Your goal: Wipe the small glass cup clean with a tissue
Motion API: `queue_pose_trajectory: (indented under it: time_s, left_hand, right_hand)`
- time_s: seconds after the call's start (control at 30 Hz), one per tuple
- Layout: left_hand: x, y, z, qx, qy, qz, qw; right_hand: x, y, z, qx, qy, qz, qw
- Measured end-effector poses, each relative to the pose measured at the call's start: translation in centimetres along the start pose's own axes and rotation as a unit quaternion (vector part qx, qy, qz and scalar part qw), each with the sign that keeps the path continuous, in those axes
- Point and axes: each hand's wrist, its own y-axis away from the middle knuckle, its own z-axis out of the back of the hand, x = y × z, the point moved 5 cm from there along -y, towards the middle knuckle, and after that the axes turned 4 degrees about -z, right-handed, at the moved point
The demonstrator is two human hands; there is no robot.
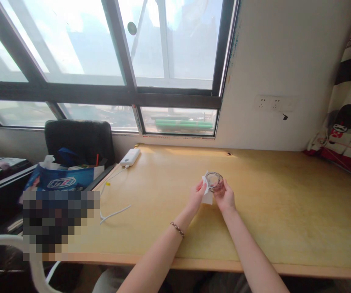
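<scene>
My left hand [197, 195] is closed on a white tissue [207, 198], pressing it against the near-left side of a clear round glass [214, 181]. The glass looks like a cup or small jar, with its round rim showing; its exact kind is hard to tell. From the right, my right hand [226, 198] grips the same glass, fingers wrapped partly behind it. Both hands are over the middle of the wooden table [169, 228], and the glass is held up off its top.
A white power strip [130, 157] lies at the table's back left, with a white cable [116, 213] trailing nearby. Beyond the left edge are a black chair [79, 138] and a blue bag [64, 179]. A patterned curtain [346, 118] hangs at the right.
</scene>
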Motion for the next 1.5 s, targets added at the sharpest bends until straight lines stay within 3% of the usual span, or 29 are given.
queue_pose_trajectory:
  time_s: [0.17,0.33,0.47,0.57,0.7,0.87,0.97,1.13,1.33,1.5]
  left_hand:
    - [0.0,0.9,-1.5,0.039,0.045,0.047,0.997]
    - [-0.1,0.9,-0.9,0.021,-0.122,-0.033,0.992]
    - [-0.5,1.0,0.5,-0.056,-0.310,-0.109,0.943]
    - [-1.5,1.2,0.5,-0.070,-0.370,-0.169,0.911]
    - [-2.8,1.8,-0.7,-0.031,-0.429,-0.245,0.869]
    - [-3.1,3.0,-2.8,0.076,-0.481,-0.298,0.821]
    - [-3.1,3.6,-3.6,0.120,-0.476,-0.307,0.815]
    - [-3.5,3.7,-4.0,0.133,-0.466,-0.308,0.818]
    - [-3.8,3.3,-3.6,0.127,-0.456,-0.302,0.828]
    - [-4.0,2.7,-2.7,0.094,-0.449,-0.289,0.840]
  right_hand:
    - [0.7,-0.2,0.2,-0.019,0.009,0.023,1.000]
    - [0.9,0.0,0.4,-0.017,0.049,0.033,0.998]
    - [1.0,-0.2,0.4,-0.020,0.046,0.036,0.998]
    - [0.9,-0.4,0.4,-0.024,0.025,0.032,0.999]
    - [0.3,-0.4,0.5,-0.019,0.023,-0.002,1.000]
    - [0.4,-0.1,0.4,-0.006,0.050,-0.001,0.999]
    - [0.5,0.0,0.1,0.002,0.055,-0.001,0.998]
    - [-0.4,0.1,-0.5,0.041,0.071,-0.040,0.996]
    - [-1.5,0.3,-0.8,0.086,0.078,-0.037,0.993]
    - [-1.7,0.6,-0.8,0.062,0.077,-0.030,0.995]
